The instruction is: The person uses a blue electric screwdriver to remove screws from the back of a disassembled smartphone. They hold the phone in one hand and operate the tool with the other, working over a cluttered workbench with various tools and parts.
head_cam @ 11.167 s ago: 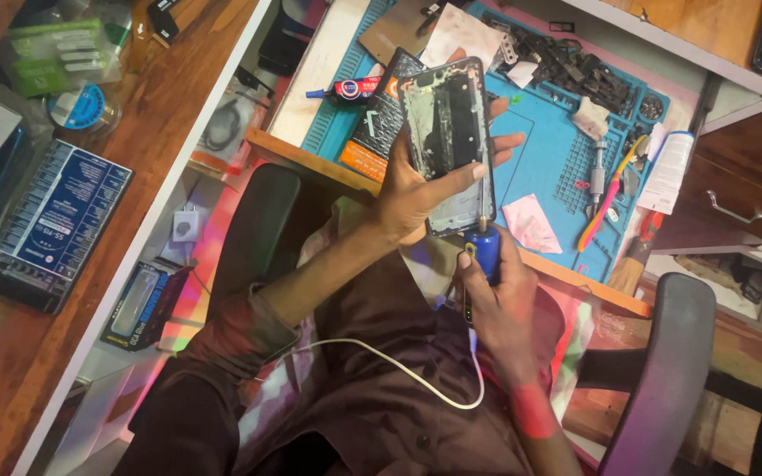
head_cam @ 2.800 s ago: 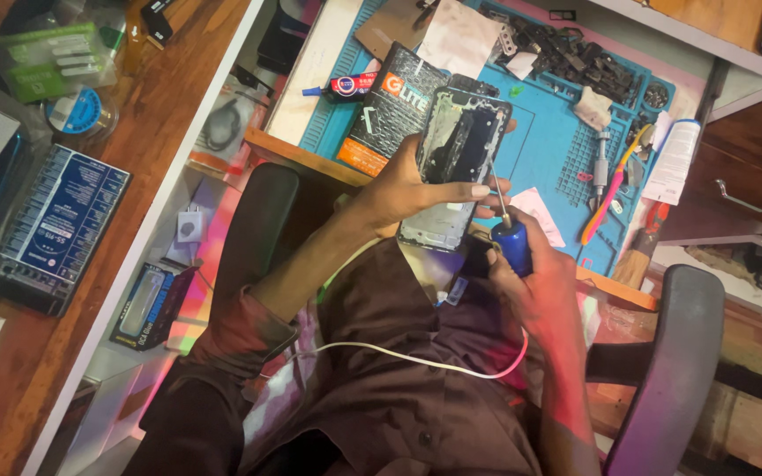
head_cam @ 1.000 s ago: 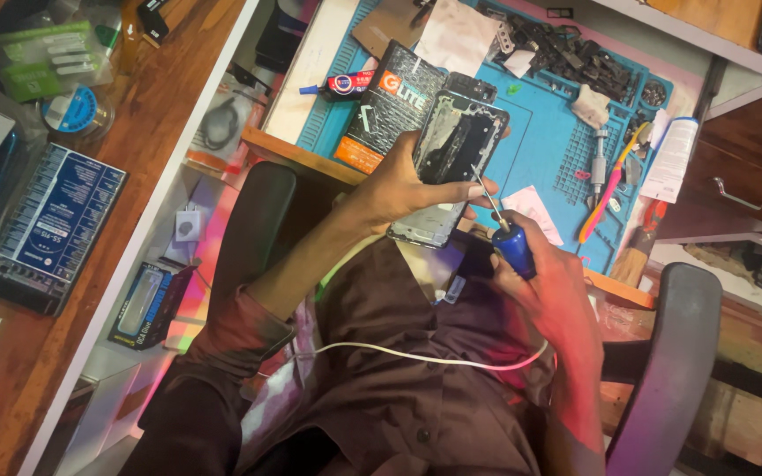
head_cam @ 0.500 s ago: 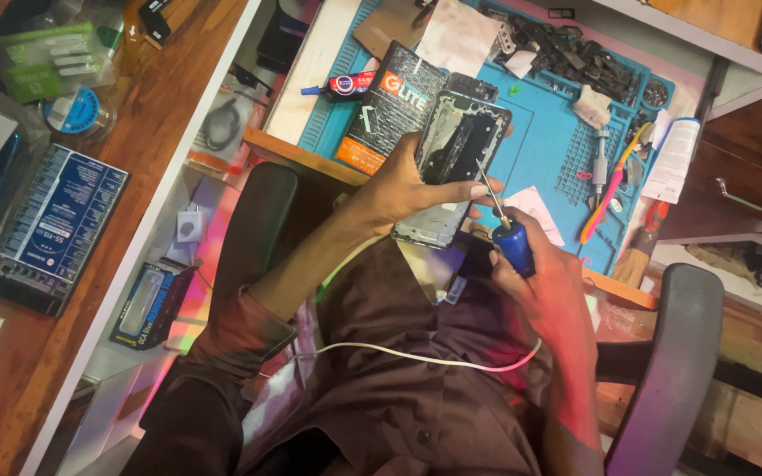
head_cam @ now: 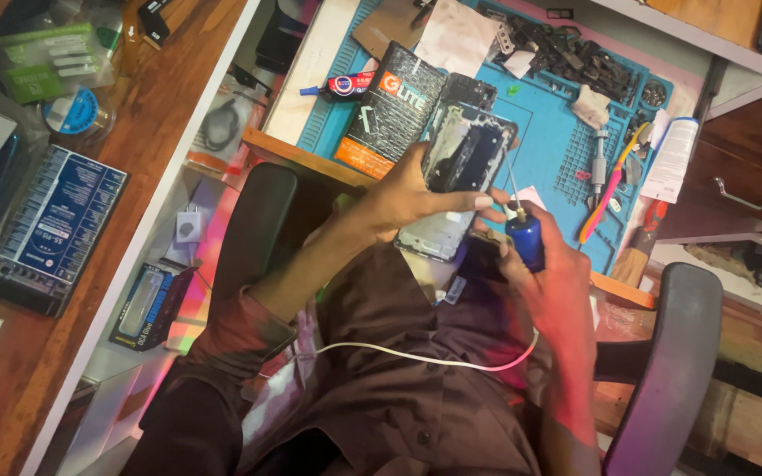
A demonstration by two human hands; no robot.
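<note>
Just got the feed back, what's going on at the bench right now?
A seated person holds an opened phone with its back cover off in the left hand. The right hand grips a blue-handled screwdriver, its thin tip up against the phone's edge. Beyond them a blue work mat carries loose parts and tools.

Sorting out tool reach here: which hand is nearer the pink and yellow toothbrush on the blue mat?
Right. The right hand, gripping the blue screwdriver, sits just beside the toothbrush; the left hand holds the opened phone farther away.
</note>
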